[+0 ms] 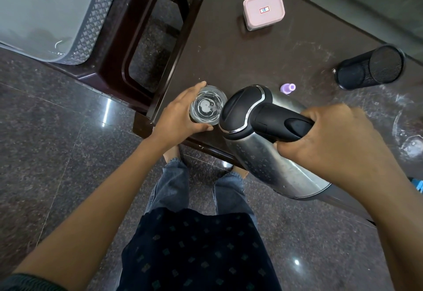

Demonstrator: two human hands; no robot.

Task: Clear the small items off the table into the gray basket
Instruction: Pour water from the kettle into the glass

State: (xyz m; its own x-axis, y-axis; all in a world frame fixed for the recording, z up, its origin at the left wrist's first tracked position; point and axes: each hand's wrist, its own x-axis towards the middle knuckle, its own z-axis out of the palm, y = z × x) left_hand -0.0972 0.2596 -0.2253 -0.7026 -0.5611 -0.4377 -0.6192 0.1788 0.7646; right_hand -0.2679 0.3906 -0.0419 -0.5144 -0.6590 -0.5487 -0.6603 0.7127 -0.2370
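The table (pixel 229 61) is dark brown with white scuffs at right. Far left, the basket (pixel 96 15) is gray with a diamond-lattice wall. The box (pixel 263 9) is pink, the bottle (pixel 288 88) lilac, the mesh cup (pixel 369 68) black, the kettle (pixel 263 162) silver and black, the glass (pixel 207 107) clear.

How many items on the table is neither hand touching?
3: pink box far side, purple bottle behind the kettle, black mesh holder lying at right. A clear shape at the right edge may be another.

The right hand (pixel 338 151) grips the handle of a steel kettle (pixel 263 153) tilted toward a glass (pixel 207 105), which the left hand (pixel 180 119) holds at the table (pixel 229 57) edge. On the table lie a pink box (pixel 263 10), a purple cap (pixel 288 88) and a black mesh cup (pixel 369 67) on its side. A gray basket (pixel 45 13) sits on a stool (pixel 114 61) at left.
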